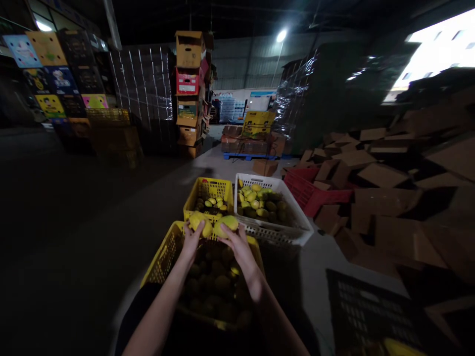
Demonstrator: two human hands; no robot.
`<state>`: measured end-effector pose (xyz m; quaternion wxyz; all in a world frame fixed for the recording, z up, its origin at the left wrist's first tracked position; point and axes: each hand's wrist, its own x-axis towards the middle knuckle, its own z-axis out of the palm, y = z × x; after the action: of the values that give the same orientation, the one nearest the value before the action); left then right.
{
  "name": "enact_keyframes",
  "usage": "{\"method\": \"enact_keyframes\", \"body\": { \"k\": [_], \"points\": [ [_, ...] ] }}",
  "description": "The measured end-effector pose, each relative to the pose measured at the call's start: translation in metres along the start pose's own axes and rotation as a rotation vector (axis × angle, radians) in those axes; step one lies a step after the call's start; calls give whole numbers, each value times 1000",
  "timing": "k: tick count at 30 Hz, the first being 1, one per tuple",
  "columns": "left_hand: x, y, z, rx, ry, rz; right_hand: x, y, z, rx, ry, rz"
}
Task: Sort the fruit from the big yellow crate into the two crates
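Mangoes, two yellow ones, sit in the hands in the head view: left hand (pixel 193 238) is wrapped round one yellow mango (pixel 199 222), fingers curled up its near side, and right hand (pixel 237 243) grips a second yellow mango (pixel 226 224), thumb and fingers closed on it. Both fruits are held side by side, nearly touching, just above the far rim of the near yellow crate (pixel 163 257), w/ both forearms stretched out over that crate. Crate's interior is dim but packed w/ darker, greenish mangoes (pixel 217 284). Just beyond it, touching or nearly so, stands a second yellow crate (pixel 210 188), partly filled w/ small yellow-green fruit. Right beside that one is a white crate (pixel 293 217) holding a mix of yellow and green mangoes (pixel 260 200). Behind the white crate lies a red crate (pixel 311 195), tilted, up against a big heap of flattened cardboard (pixel 389 188) on the right. Black crate (pixel 363 311) at lower right, near the right forearm. Further back: a tall stack of cartons (pixel 189 94) center-left, a shrink-wrapped pallet (pixel 144 94) next to it, coloured boxes (pixel 52 79) stacked far left, and a blue pallet (pixel 248 155) w/ boxes on it mid-bkgd. Floor is bare concrete, lit by one overhead lamp (pixel 281 35); left side mostly dark.
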<state>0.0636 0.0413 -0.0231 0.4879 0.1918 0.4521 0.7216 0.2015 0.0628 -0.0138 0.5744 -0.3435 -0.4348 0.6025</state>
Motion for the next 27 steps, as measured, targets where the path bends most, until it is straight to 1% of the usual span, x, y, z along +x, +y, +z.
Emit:
{"method": "enact_keyframes", "body": {
  "k": [2,3,5,7,9,12,15,18,20,24,26,27],
  "points": [
    [5,-1,-4,71,-1,251,4,-3,0,-248,145,-227],
    [7,0,-6,112,-13,339,6,-4,0,-348,184,-328],
    [11,3,-10,186,-53,445,9,-6,-1,-474,168,-449],
    [11,8,-13,223,-108,495,9,-7,-3,-512,121,-479],
    [10,11,-15,260,-161,538,7,-7,-3,-492,85,-455],
    [8,11,-16,316,-240,572,6,-6,-2,-452,28,-424],
    [7,9,-17,383,-331,588,7,-7,-2,-430,-23,-431],
    [5,10,-18,378,-359,545,9,-10,-2,-382,-52,-410],
    [2,13,-17,309,-352,461,10,-11,-2,-310,-60,-336],
    [-7,22,-15,55,-353,234,7,-12,-2,-76,-84,-112],
    [-10,26,-13,-86,-304,82,4,-12,1,53,-116,-14],
    [-11,28,-13,-145,-258,-6,3,-11,3,98,-117,21]
  ]
}}
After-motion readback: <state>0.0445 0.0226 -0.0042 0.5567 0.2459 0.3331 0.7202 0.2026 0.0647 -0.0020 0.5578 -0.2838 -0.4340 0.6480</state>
